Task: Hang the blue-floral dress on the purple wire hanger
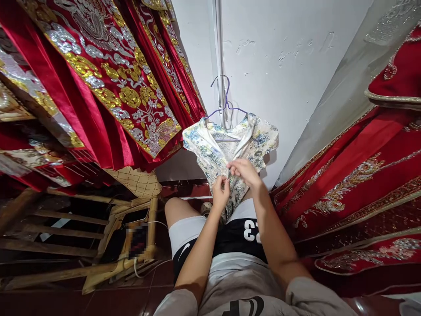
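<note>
A white blouse with a blue and yellow floral print (210,151) hangs in front of me on a purple hanger (226,98). Its collar forms a V at the front. My left hand (221,188) pinches the front edge of the fabric just below the V. Slightly higher and to the right, my right hand (244,170) is closed on the same front edge, fingertips pressed together. Whether a button lies between the fingers is too small to make out. The lower part of the blouse hangs down between my knees, partly hidden by my hands.
Red garments with gold and silver embroidery (131,94) hang at left, and more red beaded garments (348,188) at right. A wooden bench (66,228) stands lower left, carrying a phone-like device (137,241) with a white cable. Behind the blouse is a white wall (272,57).
</note>
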`<state>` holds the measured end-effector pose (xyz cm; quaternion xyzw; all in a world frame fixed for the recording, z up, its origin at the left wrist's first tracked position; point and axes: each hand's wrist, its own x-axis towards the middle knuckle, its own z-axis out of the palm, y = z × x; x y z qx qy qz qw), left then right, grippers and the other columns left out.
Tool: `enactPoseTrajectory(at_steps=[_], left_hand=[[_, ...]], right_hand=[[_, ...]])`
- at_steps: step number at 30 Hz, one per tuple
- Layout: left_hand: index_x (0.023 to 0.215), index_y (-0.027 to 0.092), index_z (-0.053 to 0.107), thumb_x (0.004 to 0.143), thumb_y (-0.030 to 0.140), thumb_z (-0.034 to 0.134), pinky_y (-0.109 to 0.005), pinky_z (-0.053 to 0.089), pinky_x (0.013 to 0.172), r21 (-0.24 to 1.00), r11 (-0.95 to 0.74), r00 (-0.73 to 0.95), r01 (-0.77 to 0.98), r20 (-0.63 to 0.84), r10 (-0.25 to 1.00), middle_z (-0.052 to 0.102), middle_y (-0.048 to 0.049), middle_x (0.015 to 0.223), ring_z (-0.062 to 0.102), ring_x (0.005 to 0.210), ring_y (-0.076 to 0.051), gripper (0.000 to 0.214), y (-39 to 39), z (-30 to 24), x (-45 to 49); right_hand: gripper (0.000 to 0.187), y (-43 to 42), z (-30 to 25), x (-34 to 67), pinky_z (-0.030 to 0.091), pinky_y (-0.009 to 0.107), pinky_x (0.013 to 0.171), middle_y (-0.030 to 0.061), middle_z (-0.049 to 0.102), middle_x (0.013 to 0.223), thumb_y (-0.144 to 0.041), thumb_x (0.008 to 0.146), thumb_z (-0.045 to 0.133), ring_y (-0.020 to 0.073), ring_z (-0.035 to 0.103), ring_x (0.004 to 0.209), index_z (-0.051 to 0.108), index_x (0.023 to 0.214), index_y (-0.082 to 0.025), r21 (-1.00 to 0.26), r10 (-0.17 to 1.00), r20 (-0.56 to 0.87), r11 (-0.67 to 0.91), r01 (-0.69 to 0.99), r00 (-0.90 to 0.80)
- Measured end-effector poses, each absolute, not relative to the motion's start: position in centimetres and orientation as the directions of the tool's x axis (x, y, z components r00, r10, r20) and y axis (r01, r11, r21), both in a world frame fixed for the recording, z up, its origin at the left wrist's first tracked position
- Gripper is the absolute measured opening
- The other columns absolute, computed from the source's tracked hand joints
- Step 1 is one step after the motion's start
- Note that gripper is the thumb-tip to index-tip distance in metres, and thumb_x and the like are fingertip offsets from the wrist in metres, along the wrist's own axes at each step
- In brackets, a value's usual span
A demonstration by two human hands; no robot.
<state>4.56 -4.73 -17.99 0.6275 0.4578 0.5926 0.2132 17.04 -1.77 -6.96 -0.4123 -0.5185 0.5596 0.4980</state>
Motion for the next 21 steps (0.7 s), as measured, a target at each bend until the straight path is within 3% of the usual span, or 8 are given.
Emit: enactPoseTrajectory(at_steps=[7, 11, 12, 14, 16, 18, 21], left_hand=[[0.078, 0.022, 0.042, 0.094, 0.021, 0.049, -0.028, 0.034, 0.067, 0.695, -0.491, 0.164, 0.525, 0.483, 0.860, 0.048, 0.0007, 0.073, 0.047, 0.069, -0.017, 0.018, -5.0, -18.2, 3.7], [0.081, 0.022, 0.051, 0.087, 0.016, 0.058, -0.029, 0.039, 0.067, 0.711, -0.435, 0.316, 0.552, 0.304, 0.899, 0.057, 0.0001, 0.073, 0.055, 0.068, -0.018, 0.011, -3.0, -14.9, 2.1], [0.088, 0.021, 0.056, 0.087, 0.017, 0.060, -0.029, 0.043, 0.068, 0.735, -0.450, 0.326, 0.508, 0.320, 0.890, 0.061, -0.0006, 0.076, 0.058, 0.071, -0.019, 0.006, -2.2, -13.3, 1.7], [0.115, 0.021, 0.059, 0.092, 0.025, 0.063, -0.031, 0.049, 0.074, 0.738, -0.548, 0.257, 0.394, 0.485, 0.836, 0.068, -0.0027, 0.088, 0.063, 0.077, -0.019, 0.023, -0.6, -9.1, 1.1], [0.132, 0.022, 0.055, 0.100, 0.031, 0.055, -0.033, 0.050, 0.078, 0.634, -0.674, 0.115, 0.379, 0.690, 0.714, 0.068, -0.0024, 0.088, 0.062, 0.077, -0.018, 0.033, 0.9, -4.4, 0.9], [0.124, 0.022, 0.062, 0.104, 0.033, 0.050, -0.033, 0.050, 0.080, 0.501, -0.745, 0.135, 0.440, 0.784, 0.606, 0.068, -0.0037, 0.088, 0.063, 0.079, -0.018, 0.026, 2.0, -0.3, 1.0], [0.097, 0.019, 0.067, 0.103, 0.032, 0.053, -0.034, 0.049, 0.081, 0.345, -0.769, 0.244, 0.537, 0.810, 0.534, 0.068, -0.0062, 0.087, 0.063, 0.082, -0.019, 0.020, 2.7, 3.3, 1.8]], right_hand=[[0.024, 4.7, 3.2, 16.4, 0.022, 0.016, 0.037, -0.0015, 0.057, 0.049, -0.015, 0.089, 0.059, 0.0027, 0.035, 0.037, 0.064, 0.066, -0.013, -0.952, 0.978, 0.193, 0.206, -0.226, 0.077], [0.024, 3.5, 4.0, 16.4, 0.025, 0.016, 0.037, -0.0026, 0.055, 0.047, -0.019, 0.092, 0.061, 0.0032, 0.036, 0.036, 0.063, 0.068, -0.014, -0.942, 0.959, 0.282, 0.282, -0.184, 0.027], [0.025, 2.9, 3.8, 16.4, 0.025, 0.016, 0.038, -0.0027, 0.055, 0.046, -0.020, 0.092, 0.061, 0.0035, 0.037, 0.036, 0.064, 0.068, -0.014, -0.943, 0.956, 0.293, 0.288, -0.167, -0.002], [0.026, 2.1, 3.5, 16.5, 0.027, 0.016, 0.039, -0.0031, 0.054, 0.045, -0.021, 0.092, 0.061, 0.0040, 0.037, 0.036, 0.063, 0.067, -0.015, -0.942, 0.948, 0.315, 0.308, -0.135, -0.037], [0.028, 1.9, 3.2, 16.5, 0.029, 0.017, 0.040, -0.0037, 0.053, 0.045, -0.024, 0.093, 0.062, 0.0045, 0.036, 0.037, 0.062, 0.066, -0.016, -0.935, 0.936, 0.347, 0.341, -0.100, -0.053], [0.028, 2.2, 3.2, 16.5, 0.030, 0.018, 0.043, -0.0044, 0.052, 0.045, -0.028, 0.093, 0.063, 0.0052, 0.036, 0.038, 0.061, 0.067, -0.017, -0.921, 0.920, 0.388, 0.384, -0.064, -0.061], [0.029, 3.2, 2.5, 16.5, 0.032, 0.020, 0.047, -0.0052, 0.049, 0.047, -0.035, 0.093, 0.063, 0.0069, 0.038, 0.042, 0.063, 0.069, -0.018, -0.892, 0.891, 0.452, 0.452, -0.015, -0.033]])
